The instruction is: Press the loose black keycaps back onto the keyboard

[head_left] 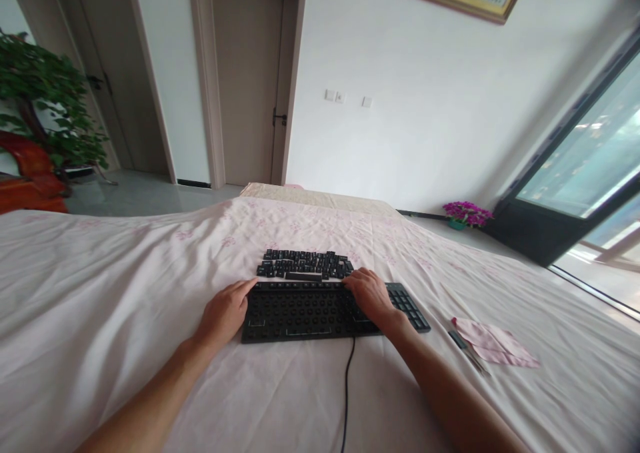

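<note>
A black keyboard [305, 316] lies on a pale, pink-flowered cloth, most of its main section stripped of keycaps. The number pad [407, 306] at the right and the top row still carry their caps. My left hand [227, 310] grips the keyboard's left edge, with its fingers at the upper corner. Over the keyboard's right part, my right hand [370, 293] has its fingertips together at the top row. Whether a keycap is between them is hidden. Just beyond the keyboard, loose black keycaps [305, 264] lie in rows, with a long space bar [303, 277] in front.
A black cable [348, 393] runs from the keyboard towards me. To the right lie a pink cloth [495, 343] and a slim tool with a dark handle [457, 339]. Beyond the cloth-covered surface [190, 260] are a wall, doors, and potted flowers [465, 214].
</note>
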A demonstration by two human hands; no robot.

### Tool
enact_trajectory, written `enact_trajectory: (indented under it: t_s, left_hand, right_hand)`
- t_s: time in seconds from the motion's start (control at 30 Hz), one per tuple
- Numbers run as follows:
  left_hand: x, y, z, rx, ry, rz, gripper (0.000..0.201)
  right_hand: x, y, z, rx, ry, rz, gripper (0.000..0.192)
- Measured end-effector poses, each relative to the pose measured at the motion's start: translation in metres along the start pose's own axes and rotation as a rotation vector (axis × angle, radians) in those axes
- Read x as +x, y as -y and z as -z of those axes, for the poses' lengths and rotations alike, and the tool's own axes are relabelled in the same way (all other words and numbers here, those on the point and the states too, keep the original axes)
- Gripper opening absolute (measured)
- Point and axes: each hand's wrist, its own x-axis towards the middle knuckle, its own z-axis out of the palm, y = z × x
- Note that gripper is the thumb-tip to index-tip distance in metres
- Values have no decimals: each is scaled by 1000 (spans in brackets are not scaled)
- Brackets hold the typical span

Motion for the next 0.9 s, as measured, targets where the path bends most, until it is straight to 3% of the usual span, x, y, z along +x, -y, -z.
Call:
enact_trajectory:
  t_s: [0.2,0.5,0.9]
  left_hand:
    - [0,2,0,-11,-9,-15,51]
    - [-1,1,-1,14,-10,-9,52]
    - [-1,0,0,38,-2,-13,52]
  right_hand:
    - [1,1,-2,-26,4,3,25]
    - [-5,-4,-8,112,-74,-67,28]
    - [-2,0,-2,-47,25,10,25]
